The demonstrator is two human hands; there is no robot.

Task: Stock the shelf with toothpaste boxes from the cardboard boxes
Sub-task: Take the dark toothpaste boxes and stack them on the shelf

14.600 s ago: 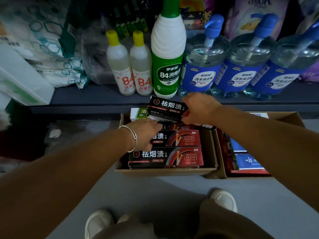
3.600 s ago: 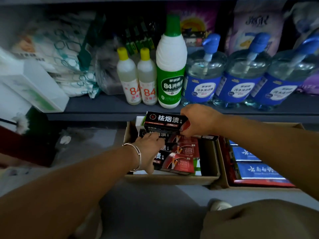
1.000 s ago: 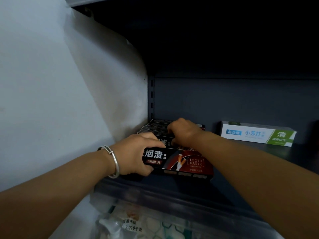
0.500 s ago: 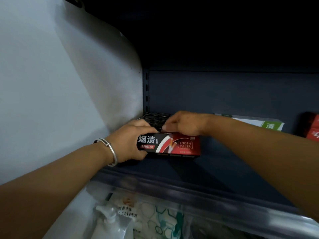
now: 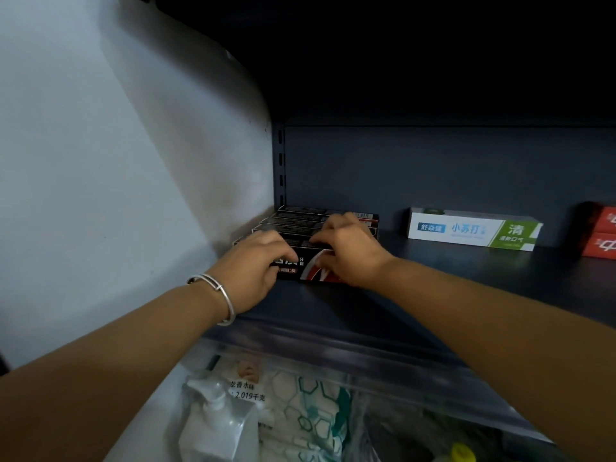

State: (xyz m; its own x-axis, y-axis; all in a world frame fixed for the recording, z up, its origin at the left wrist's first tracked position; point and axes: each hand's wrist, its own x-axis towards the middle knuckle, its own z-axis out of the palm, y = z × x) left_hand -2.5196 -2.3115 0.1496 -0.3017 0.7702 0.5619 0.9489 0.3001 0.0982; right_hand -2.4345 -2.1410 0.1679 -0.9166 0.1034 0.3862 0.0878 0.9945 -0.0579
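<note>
Several black-and-red toothpaste boxes stand in a row at the left end of the dark shelf, one behind another against the wall. My left hand grips the left end of the front box, fingers curled over its top edge. Over the same box's right part lies my right hand, its fingers curled over the top. The box rests on the shelf, tight against the row.
A white-and-green toothpaste box lies further right on the shelf, and red boxes at the right edge. A white wall bounds the left side. Below the shelf lip are bagged goods and a pump bottle.
Both hands pushed the front box back against the row. My right hand slid down over its right part, covering more of its face.
</note>
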